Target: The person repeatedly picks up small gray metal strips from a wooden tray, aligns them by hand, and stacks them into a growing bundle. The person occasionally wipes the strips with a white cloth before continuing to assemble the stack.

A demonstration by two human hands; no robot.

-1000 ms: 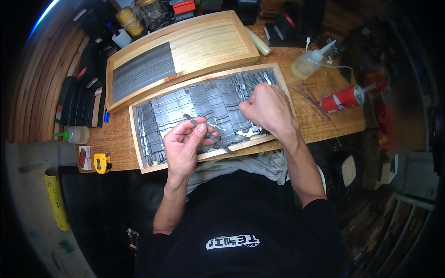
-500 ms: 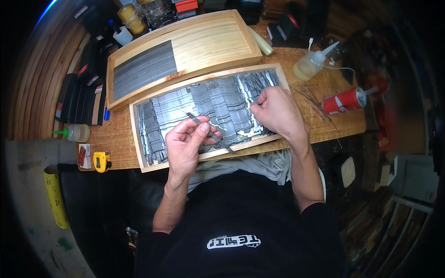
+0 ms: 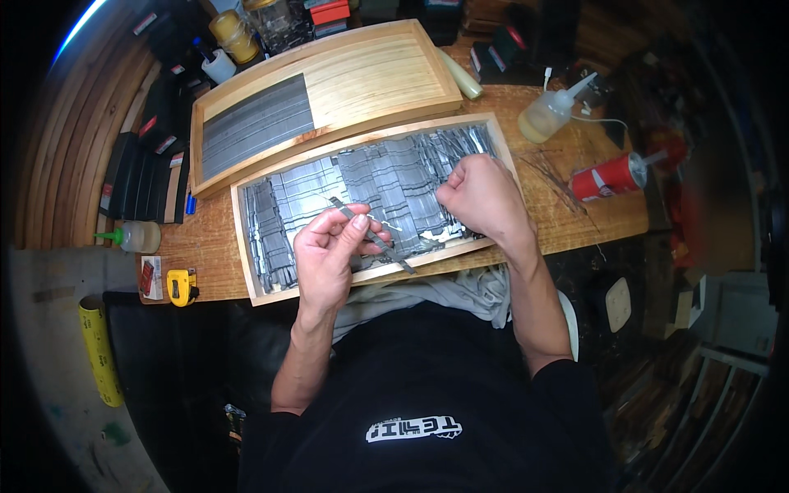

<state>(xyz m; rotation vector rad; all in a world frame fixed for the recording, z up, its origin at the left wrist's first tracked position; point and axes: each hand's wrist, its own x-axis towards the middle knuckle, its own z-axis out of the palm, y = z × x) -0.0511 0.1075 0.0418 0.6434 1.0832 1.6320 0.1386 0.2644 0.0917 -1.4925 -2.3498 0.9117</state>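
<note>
My left hand (image 3: pixel 327 251) pinches a thin, dark grey strip (image 3: pixel 389 252) between thumb and fingers, slanting down to the right above the near tray. Over the right part of that tray, my right hand (image 3: pixel 485 200) is closed, its fingers curled and bent down toward the strips. Whatever its fingertips may grip is hidden. The shallow wooden tray (image 3: pixel 246 255) is filled with many similar grey strips (image 3: pixel 386 177), in rows at the middle and more jumbled at the right end.
Behind stands a second wooden tray (image 3: pixel 374 74) with grey strips laid flat in its left part. On the wooden table (image 3: pixel 567 230) are a squeeze bottle (image 3: pixel 546 115), a red can (image 3: pixel 608 177), a yellow tape measure (image 3: pixel 182 287) and a green-tipped bottle (image 3: pixel 140 237). Dark boxes (image 3: pixel 136 177) line the left.
My right hand has shifted slightly left, and the pale gap among the strips beside it has mostly closed. My left hand keeps its strip in nearly the same place.
</note>
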